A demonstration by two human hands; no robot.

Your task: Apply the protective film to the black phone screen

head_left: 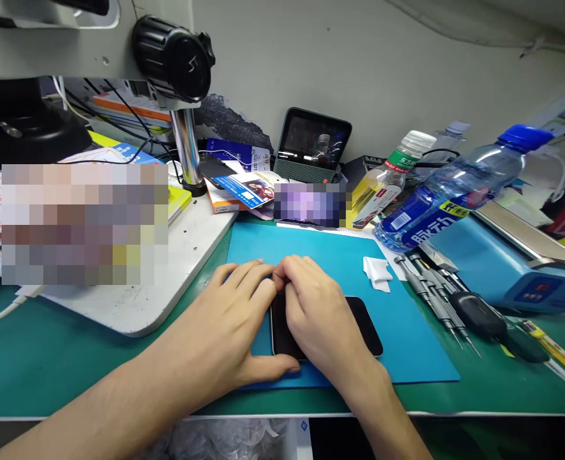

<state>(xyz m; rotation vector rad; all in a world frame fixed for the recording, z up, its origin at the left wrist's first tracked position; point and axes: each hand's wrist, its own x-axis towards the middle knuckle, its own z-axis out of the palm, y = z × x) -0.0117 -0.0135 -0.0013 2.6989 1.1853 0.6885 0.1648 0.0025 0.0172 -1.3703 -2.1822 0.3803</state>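
A smartphone (368, 329) with a dark screen and a light frame lies flat on the light blue mat (406, 345). My left hand (239, 313) spans its left end, thumb at the near edge and fingers by the far left corner, bracing it between them. Over the phone's left half rests my right hand (315, 300), its fingers curled into a pinch at that same far left corner. Whatever the pinch may hold is hidden by the fingers. Crumpled white tissue (377, 273) lies on the mat beyond the phone.
Screwdrivers (435, 300), a black key fob (476, 314) and a blue machine (507, 262) stand to the right. Drink bottles (435, 201) lean behind them. A microscope post (185, 147) rises from the white base (143, 306) at left. A purple screen (311, 204) stands behind the mat.
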